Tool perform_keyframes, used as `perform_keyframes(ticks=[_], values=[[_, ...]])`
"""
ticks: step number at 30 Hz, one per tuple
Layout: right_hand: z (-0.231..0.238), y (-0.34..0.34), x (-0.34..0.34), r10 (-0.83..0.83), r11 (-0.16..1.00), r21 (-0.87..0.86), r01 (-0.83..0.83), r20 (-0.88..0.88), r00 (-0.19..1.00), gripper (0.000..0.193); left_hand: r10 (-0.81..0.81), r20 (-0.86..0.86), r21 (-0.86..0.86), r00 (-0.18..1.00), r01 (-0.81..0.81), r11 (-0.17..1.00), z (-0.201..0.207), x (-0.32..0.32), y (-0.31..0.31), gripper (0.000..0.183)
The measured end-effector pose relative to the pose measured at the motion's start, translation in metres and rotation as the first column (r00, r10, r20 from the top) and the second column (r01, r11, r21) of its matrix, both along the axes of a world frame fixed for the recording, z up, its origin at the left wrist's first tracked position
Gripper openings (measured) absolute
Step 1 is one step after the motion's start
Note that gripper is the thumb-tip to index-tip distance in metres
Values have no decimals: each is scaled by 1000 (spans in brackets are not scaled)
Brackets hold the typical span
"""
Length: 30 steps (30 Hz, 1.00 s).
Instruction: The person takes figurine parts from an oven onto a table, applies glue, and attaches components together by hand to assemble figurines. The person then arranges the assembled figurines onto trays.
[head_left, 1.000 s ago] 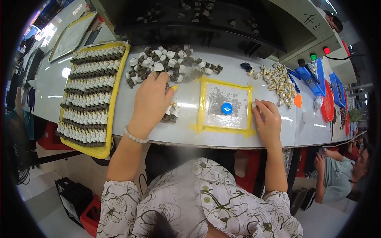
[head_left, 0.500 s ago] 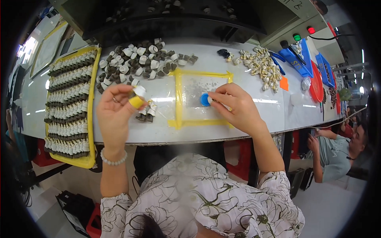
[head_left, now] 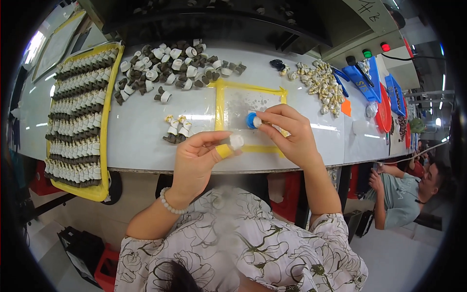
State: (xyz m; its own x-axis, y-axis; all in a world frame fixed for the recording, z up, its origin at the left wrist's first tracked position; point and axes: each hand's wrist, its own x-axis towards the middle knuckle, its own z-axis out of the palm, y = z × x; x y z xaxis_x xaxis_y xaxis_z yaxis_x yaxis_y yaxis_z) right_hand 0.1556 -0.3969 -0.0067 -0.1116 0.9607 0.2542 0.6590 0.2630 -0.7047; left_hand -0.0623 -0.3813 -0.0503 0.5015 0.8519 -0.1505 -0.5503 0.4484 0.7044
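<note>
My left hand (head_left: 194,163), with yellow tape round its thumb, pinches a small white figurine body (head_left: 237,141) near the front edge of the worktable. Its lower part is hidden or blurred. My right hand (head_left: 292,134) has thumb and fingers closed on a small white piece (head_left: 257,122) at a round blue cap (head_left: 250,119). The cap is over a yellow-taped clear sheet (head_left: 219,109). Left of the sheet lie two small figurines (head_left: 184,129) with white bodies, dark bases and yellowish tops. Farther back is a heap of white-and-dark figurine bodies (head_left: 168,64).
A yellow tray (head_left: 110,97) holds rows of figurines at the left. Small white-and-gold pieces (head_left: 318,82) lie in a pile back right, beside blue bins (head_left: 362,80) and a red tray (head_left: 383,109). A dark machine (head_left: 219,31) overhangs the back. A seated person (head_left: 401,194) is at right.
My left hand has moved right and nearer with the white figurine body, toward my right hand. My right hand has stayed at the blue cap. The view has shifted slightly.
</note>
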Motion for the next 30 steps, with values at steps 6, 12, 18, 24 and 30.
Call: perform_keyframes(ticks=[6, 12, 18, 24, 30], values=[[0, -11, -7, 38, 998, -33, -51, -314, 949, 25, 6, -8, 13, 1000, -5, 1000, -6, 4, 0, 27], [4, -13, -17, 66, 996, -38, -80, -283, 957, 24, -17, -20, 37, 1000, 17, 999, -9, 3, 0, 26], [9, -18, -23, 44, 989, -133, -68, -172, 984, 28, -2, -93, 96, 996, 11, 995, -13, 5, -4, 23], [5, -17, -23, 38, 980, -180, -78, -216, 976, 27, 6, -29, 100, 1000, -3, 995, -13, 6, -5, 22], [0, -20, 0, 80, 992, -88, -95, -161, 984, 26, 60, -261, 339, 963, 33, 940, 1, -17, 5, 23]])
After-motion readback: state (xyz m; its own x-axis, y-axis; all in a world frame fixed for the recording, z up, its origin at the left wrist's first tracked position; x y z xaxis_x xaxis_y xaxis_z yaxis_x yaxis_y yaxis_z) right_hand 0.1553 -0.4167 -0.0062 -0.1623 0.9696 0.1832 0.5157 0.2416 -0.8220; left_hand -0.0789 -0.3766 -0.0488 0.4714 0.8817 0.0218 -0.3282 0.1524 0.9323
